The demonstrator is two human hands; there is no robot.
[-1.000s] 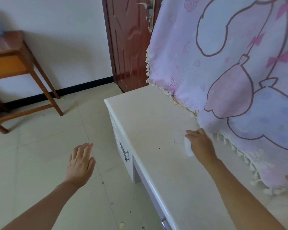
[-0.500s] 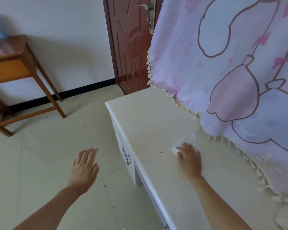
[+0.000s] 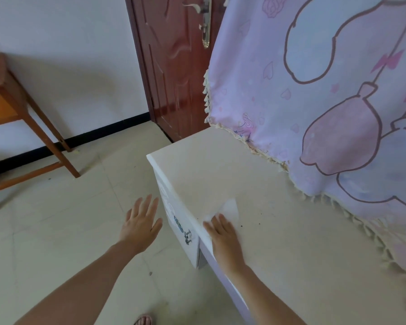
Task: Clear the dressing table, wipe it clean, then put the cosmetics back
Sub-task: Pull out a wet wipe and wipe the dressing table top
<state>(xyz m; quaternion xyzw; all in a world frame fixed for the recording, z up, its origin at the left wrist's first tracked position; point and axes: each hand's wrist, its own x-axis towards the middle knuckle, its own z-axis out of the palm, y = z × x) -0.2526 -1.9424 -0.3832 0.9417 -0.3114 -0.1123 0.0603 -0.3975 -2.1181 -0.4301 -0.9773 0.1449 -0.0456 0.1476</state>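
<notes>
Dressing table point(image 3: 291, 242) lay bare beneath the right hand point(image 3: 223, 238), whose flat fingers pressed a white tissue point(image 3: 229, 207) at its front edge (the wiping step, I judged). Left hand point(image 3: 140, 221) hovered slack, empty. The next move called for sweeping the specks point(image 3: 241, 225) just right of the tissue.

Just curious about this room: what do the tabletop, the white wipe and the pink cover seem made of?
Tabletop: smooth matte cream, likely laminate or painted board. White wipe: thin, creased, probably tissue or wet wipe, under the right hand. Pink cover: printed fabric, tasselled fringe.
</notes>
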